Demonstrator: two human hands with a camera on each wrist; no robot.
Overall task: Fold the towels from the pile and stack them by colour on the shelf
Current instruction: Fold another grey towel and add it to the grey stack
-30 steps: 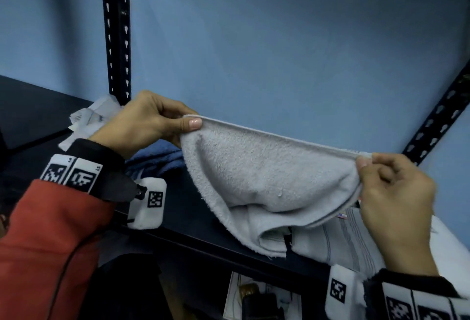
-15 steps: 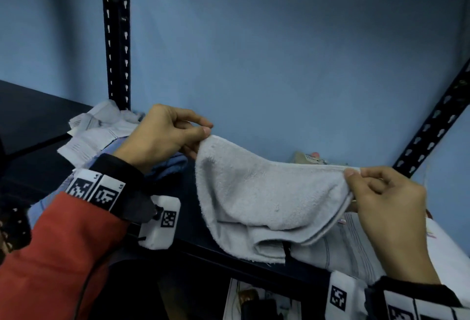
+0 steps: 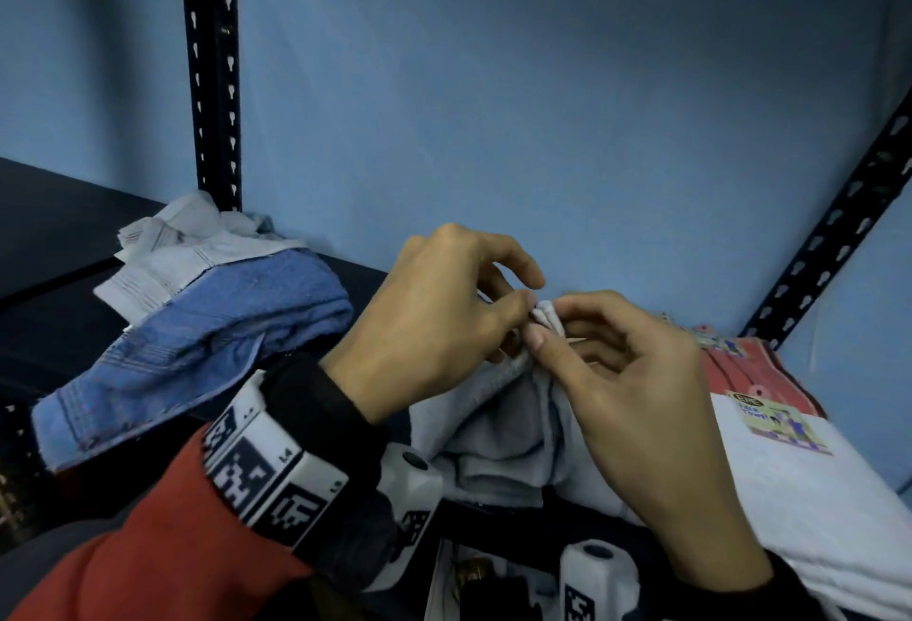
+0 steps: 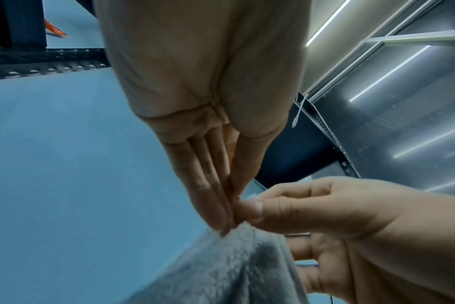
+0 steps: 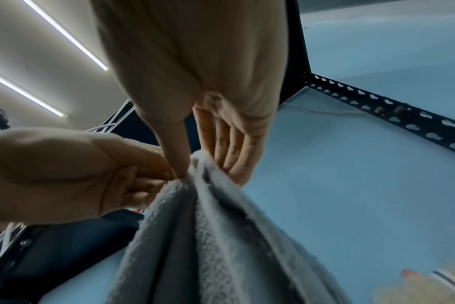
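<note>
grey towel (image 3: 498,428) hanging below, corners pinched between both hands (image 3: 535,324)

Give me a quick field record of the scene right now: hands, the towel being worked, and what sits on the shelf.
left hand: pinches the top corner of the grey towel
right hand: pinches the same bunched corners, thumb against fingers
grey towel: hangs doubled below both hands, corners brought together
fold state: halfway, not yet laid down
blue towel: lies crumpled on the shelf at left
striped white cloth: lies on the blue towel
white towel: lies flat at right, paper label on it
red towel: behind the white towel
</note>
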